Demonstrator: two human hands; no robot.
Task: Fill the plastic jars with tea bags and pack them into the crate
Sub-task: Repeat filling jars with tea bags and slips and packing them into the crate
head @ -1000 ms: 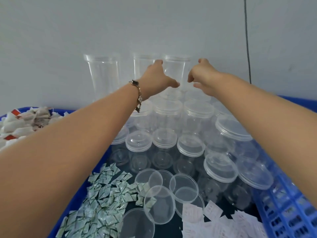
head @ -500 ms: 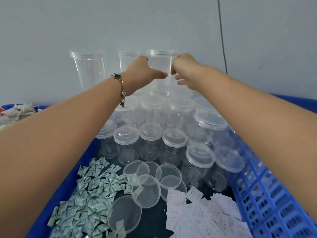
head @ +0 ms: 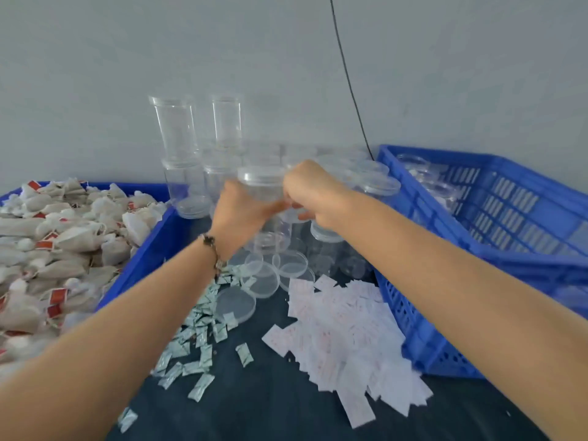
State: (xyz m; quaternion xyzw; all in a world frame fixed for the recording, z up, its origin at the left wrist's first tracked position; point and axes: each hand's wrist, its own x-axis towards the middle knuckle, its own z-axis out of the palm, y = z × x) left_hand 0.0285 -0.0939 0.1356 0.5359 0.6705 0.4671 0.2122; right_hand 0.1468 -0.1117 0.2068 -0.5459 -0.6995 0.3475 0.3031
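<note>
Both hands hold one clear plastic jar [head: 261,183] in the air above the table, over the loose lids. My left hand [head: 241,214] wraps its left side and my right hand [head: 313,192] grips its right side. More clear jars [head: 178,135] stand stacked against the wall behind it. Cloth tea bags [head: 63,237] with red tags fill a blue bin [head: 152,249] at the left. A blue slotted crate [head: 461,237] stands at the right, with a few clear jars [head: 423,173] lying in its far end.
Loose clear lids [head: 235,303] lie on the dark tabletop below my hands. Small green-white sachets [head: 197,338] are scattered in front of them, and white paper slips [head: 346,332] are piled beside the crate. A black cable [head: 350,84] runs down the grey wall.
My hands have come back from the top of the far stack toward me, carrying one clear jar down with them. The view has swung back, showing the tea bag bin and the crate.
</note>
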